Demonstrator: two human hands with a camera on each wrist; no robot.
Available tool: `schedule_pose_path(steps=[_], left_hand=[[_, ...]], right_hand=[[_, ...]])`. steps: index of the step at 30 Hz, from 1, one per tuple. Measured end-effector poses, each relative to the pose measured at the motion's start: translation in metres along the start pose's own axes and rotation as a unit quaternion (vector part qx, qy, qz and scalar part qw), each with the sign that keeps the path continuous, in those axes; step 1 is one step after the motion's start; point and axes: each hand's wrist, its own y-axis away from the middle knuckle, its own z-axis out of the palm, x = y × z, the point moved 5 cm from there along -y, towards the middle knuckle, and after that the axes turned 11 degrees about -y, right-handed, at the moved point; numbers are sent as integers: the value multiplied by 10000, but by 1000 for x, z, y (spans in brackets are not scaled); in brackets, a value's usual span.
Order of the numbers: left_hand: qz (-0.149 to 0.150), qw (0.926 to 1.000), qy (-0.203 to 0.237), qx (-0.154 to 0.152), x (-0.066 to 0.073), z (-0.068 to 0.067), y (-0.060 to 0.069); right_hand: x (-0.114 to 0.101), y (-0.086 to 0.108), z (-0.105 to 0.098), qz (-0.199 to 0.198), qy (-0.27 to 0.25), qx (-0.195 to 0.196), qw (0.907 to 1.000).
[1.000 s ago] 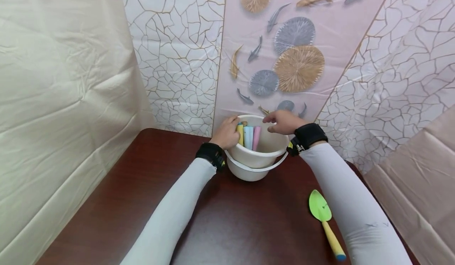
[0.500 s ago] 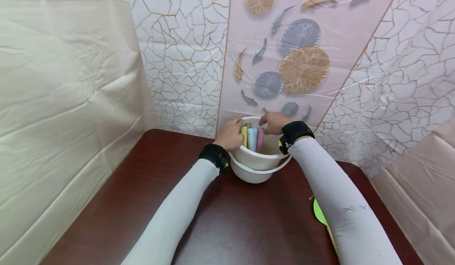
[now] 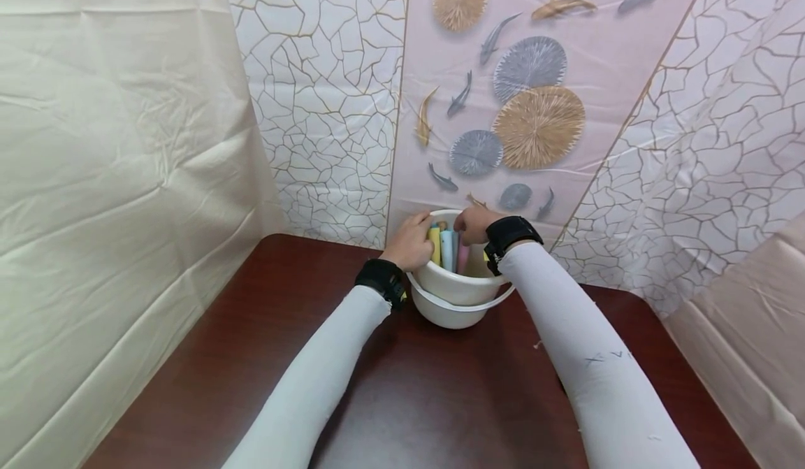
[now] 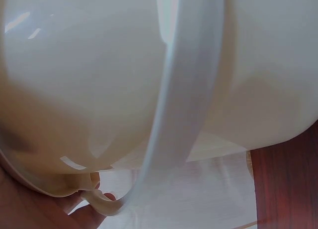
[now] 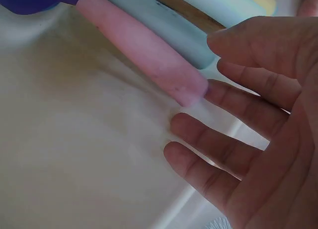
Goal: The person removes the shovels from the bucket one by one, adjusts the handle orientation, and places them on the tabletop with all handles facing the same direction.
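Handles [image 3: 447, 250]: leaning inside bucket [image 3: 454, 289], far middle.
Left hand [image 3: 410, 244]: gripping bucket's left side.
Right hand [image 3: 476, 226]: moved left to handles, fingers loose, nothing gripped; pickup looks reachable.

I'm counting just one white bucket [image 3: 462, 293] sitting here, one bail [image 4: 186, 90] hanging off it. Five handles are poking up inside: one yellow [image 3: 434, 249], one light blue [image 5: 228, 5], one teal [image 5: 164, 33], one pink [image 5: 146, 50], one brown [image 5: 190, 11]. Two hands [image 3: 409, 244], two black wristbands [image 3: 381, 280] and two white sleeves [image 3: 314, 371] are showing. One table [image 3: 409, 399] is sitting underneath, and eight fish [image 3: 562, 8] plus five full round pads [image 3: 539, 128] are decorating one pink panel [image 3: 434, 56].
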Motion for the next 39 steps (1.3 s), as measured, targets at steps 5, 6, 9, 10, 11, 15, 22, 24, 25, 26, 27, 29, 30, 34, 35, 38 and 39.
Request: schedule_pose_path(steps=[5,6,9,10,11,15,22,24,25,26,27,29,30,34,35,38,39], left_hand=[[-43,10000,31,-32,-1,0,1],[-41,10000,8,-31,-1,1,1],[1,10000,-45,-24,-1,2,-1],[19,10000,-62,-22,-1,2,-2],[31,10000,-84,-28,-2,3,-2],[48,9999,-119,-41,-2,5,-4],[99,9997,-207,27,-3,4,-5],[118,9997,-200,61,-4,3,-5],[112,9998,-172,68,-4,3,-5],[98,9998,-152,67,-4,3,-5],[81,9999,-131,63,-5,3,-5],[59,9999,-116,60,-5,3,-4],[52,9999,-112,56,-5,3,-4],[60,9999,-144,32,-4,3,-4],[53,9999,-138,24,-4,3,-4],[41,9999,-132,-1,-3,3,-4],[38,9999,-136,-13,-3,3,-4]], right_hand=[[0,-7,3,-145,233,120,9996],[0,-9,3,-191,296,172,9992],[-1,-13,3,-267,509,318,9978],[0,-15,4,-266,551,369,9974],[2,-17,4,-267,614,414,9969],[8,-25,7,-244,854,570,9944],[9,-32,7,16,775,451,9960],[9,-33,7,221,662,301,9971],[10,-33,8,356,569,171,9976],[12,-33,10,517,529,20,9973],[13,-33,12,688,466,-157,9964],[15,-32,15,958,430,-439,9935],[15,-31,17,1066,447,-557,9917],[13,-27,21,1284,685,-724,9867],[13,-26,22,1290,777,-738,9858],[10,-24,22,1289,991,-728,9840],[10,-23,22,1294,1039,-717,9835]])
